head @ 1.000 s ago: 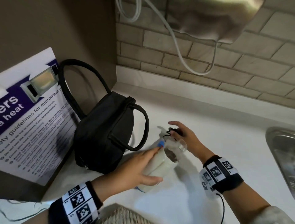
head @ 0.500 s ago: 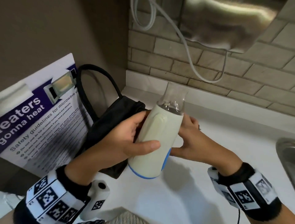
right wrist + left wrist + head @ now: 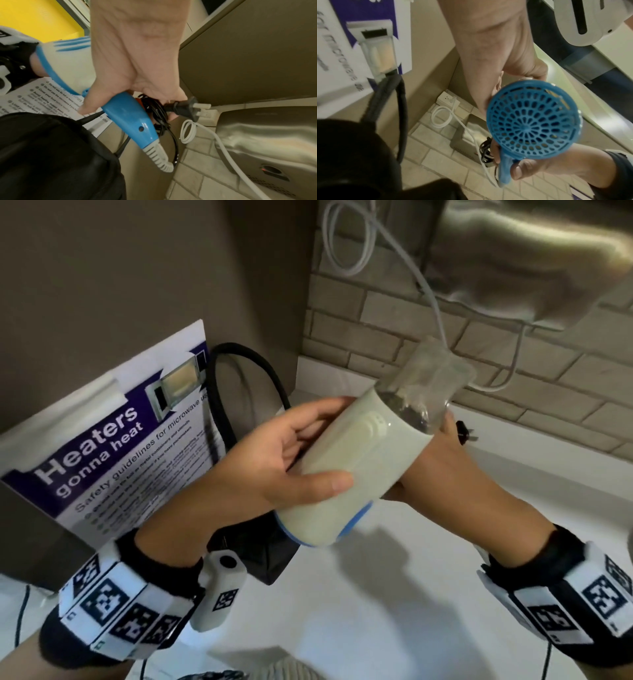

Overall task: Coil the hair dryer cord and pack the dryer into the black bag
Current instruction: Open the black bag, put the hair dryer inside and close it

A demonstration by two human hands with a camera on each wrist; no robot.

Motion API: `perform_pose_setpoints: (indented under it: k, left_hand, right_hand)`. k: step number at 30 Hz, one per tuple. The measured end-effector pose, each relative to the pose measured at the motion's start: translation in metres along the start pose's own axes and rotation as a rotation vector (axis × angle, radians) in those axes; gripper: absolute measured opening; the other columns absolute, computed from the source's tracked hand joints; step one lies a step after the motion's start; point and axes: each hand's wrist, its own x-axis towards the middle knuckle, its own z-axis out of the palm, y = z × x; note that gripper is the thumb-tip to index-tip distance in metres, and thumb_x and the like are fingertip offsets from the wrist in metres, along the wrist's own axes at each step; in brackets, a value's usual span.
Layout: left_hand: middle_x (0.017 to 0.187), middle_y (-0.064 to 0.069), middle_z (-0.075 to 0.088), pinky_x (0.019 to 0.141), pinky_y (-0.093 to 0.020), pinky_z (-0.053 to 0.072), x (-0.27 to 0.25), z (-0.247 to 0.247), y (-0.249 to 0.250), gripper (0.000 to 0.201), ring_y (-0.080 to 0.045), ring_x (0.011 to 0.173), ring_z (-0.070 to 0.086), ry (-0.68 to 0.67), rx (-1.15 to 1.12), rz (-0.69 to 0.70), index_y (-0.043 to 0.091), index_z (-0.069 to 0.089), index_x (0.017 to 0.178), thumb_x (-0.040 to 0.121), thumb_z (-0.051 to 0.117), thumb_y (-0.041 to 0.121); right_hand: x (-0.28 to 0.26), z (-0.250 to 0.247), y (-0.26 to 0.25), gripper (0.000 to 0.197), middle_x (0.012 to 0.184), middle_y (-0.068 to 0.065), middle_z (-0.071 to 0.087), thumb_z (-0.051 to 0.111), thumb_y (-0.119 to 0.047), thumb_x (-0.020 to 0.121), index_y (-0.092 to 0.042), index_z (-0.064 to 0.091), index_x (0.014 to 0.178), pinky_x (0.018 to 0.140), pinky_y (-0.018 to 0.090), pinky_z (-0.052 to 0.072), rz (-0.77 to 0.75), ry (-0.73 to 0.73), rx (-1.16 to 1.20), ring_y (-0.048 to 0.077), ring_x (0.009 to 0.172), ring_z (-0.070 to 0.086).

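Observation:
The hair dryer (image 3: 359,474) has a cream barrel, a clear nozzle and a blue rear grille (image 3: 532,127). It is held in the air, nozzle tilted up toward the brick wall. My left hand (image 3: 308,450) grips the barrel from the left. My right hand (image 3: 130,104) is under it and grips the blue handle (image 3: 132,121) together with the coiled black cord (image 3: 157,112); the plug (image 3: 185,108) sticks out past the fingers. The black bag (image 3: 270,553) sits below the dryer, mostly hidden by it, with one strap (image 3: 246,364) standing up.
A microwave safety poster (image 3: 113,446) leans against the left wall behind the bag. A steel hand dryer (image 3: 524,258) hangs on the brick wall, its white cable (image 3: 435,299) looping to a socket (image 3: 447,100). White counter (image 3: 445,611) lies below.
The dryer was lying on the counter beside the bag. Both hands have taken hold of it and raised it, and its nozzle now tips further right.

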Motion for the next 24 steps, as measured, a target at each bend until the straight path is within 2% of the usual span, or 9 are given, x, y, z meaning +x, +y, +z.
perform_pose_setpoints:
  k: [2, 4, 9, 12, 14, 17, 21, 23, 24]
  left_hand:
    - [0.116, 0.010, 0.068, 0.088, -0.020, 0.049, -0.001, -0.008, 0.000, 0.057, -0.008, 0.109, 0.063, 0.109, 0.054, 0.034, 0.027, 0.058, 0.119, 0.067, 0.077, 0.041]
    - [0.112, 0.012, 0.069, 0.086, -0.016, 0.048, -0.003, -0.014, -0.003, 0.048, -0.005, 0.106, 0.063, 0.225, 0.141, 0.083, 0.024, 0.057, 0.118, 0.074, 0.069, 0.041]
    - [0.109, 0.008, 0.068, 0.091, -0.030, 0.051, -0.021, -0.032, -0.028, 0.027, -0.010, 0.107, 0.062, 0.617, 0.534, 0.098, 0.023, 0.062, 0.113, 0.099, 0.041, 0.034]
    - [0.114, 0.002, 0.059, 0.090, -0.030, 0.049, -0.034, -0.043, -0.056, 0.016, -0.011, 0.106, 0.055, 0.808, 1.001, 0.067, 0.022, 0.061, 0.106, 0.093, 0.053, 0.018]
    - [0.125, -0.011, 0.049, 0.097, -0.036, 0.045, -0.040, -0.045, -0.077, 0.028, -0.020, 0.114, 0.049, 0.781, 1.200, 0.010, 0.011, 0.058, 0.114, 0.086, 0.060, 0.009]
    - [0.133, -0.019, 0.034, 0.106, -0.028, 0.036, -0.045, -0.038, -0.091, 0.042, -0.019, 0.119, 0.039, 0.840, 1.199, -0.023, 0.002, 0.049, 0.124, 0.083, 0.060, -0.001]
    - [0.116, -0.027, 0.045, 0.092, -0.006, 0.037, -0.045, -0.039, -0.097, 0.048, -0.007, 0.100, 0.040, 1.014, 1.003, 0.010, -0.008, 0.040, 0.122, 0.081, 0.064, 0.000]
    - [0.100, -0.010, 0.057, 0.075, -0.004, 0.044, -0.042, -0.041, -0.099, 0.046, -0.009, 0.083, 0.055, 0.968, 0.758, -0.105, -0.004, 0.036, 0.123, 0.086, 0.062, 0.007]
    - [0.087, 0.001, 0.058, 0.065, -0.002, 0.043, -0.040, -0.041, -0.100, 0.034, -0.003, 0.076, 0.056, 0.927, 0.715, -0.188, 0.001, 0.042, 0.118, 0.090, 0.059, 0.013]
  right_hand:
    - [0.010, -0.002, -0.002, 0.034, 0.101, 0.003, 0.060, 0.040, -0.053, 0.076, -0.036, 0.052, 0.103, 0.080, 0.035, 0.018, -0.047, 0.126, -0.016, 0.029, 0.091, 0.055]
    - [0.021, 0.001, -0.001, 0.031, 0.095, 0.008, 0.058, 0.053, -0.049, 0.077, -0.032, 0.044, 0.102, 0.076, 0.037, 0.020, -0.047, 0.207, -0.023, 0.030, 0.083, 0.053]
    - [0.049, 0.006, -0.002, 0.043, 0.115, 0.013, 0.056, 0.063, -0.041, 0.083, -0.015, 0.057, 0.117, 0.086, 0.043, 0.020, 0.115, 0.276, -0.165, 0.035, 0.101, 0.051]
    - [0.064, 0.011, -0.008, 0.024, 0.106, 0.016, 0.057, 0.062, -0.019, 0.082, -0.008, 0.062, 0.103, 0.089, 0.044, 0.018, 0.215, 0.382, -0.196, 0.036, 0.096, 0.053]
    - [0.068, 0.018, -0.014, 0.013, 0.094, 0.017, 0.056, 0.056, -0.006, 0.078, -0.010, 0.062, 0.089, 0.089, 0.046, 0.023, 0.217, 0.475, -0.205, 0.035, 0.086, 0.055]
    - [0.063, 0.031, -0.027, 0.017, 0.086, 0.011, 0.055, 0.055, -0.005, 0.077, -0.020, 0.063, 0.082, 0.090, 0.047, 0.030, 0.098, 0.521, -0.331, 0.031, 0.080, 0.054]
    - [0.049, 0.048, -0.037, 0.025, 0.095, 0.010, 0.057, 0.050, -0.009, 0.080, -0.022, 0.068, 0.091, 0.096, 0.046, 0.030, -0.183, 0.406, -0.329, 0.032, 0.093, 0.051]
    - [0.044, 0.053, -0.042, 0.030, 0.090, 0.009, 0.057, 0.044, -0.009, 0.080, -0.022, 0.069, 0.090, 0.096, 0.045, 0.033, -0.254, 0.333, -0.308, 0.032, 0.090, 0.053]
    - [0.043, 0.053, -0.045, 0.030, 0.087, 0.008, 0.056, 0.045, -0.008, 0.078, -0.022, 0.069, 0.090, 0.095, 0.045, 0.034, -0.275, 0.293, -0.296, 0.031, 0.089, 0.054]
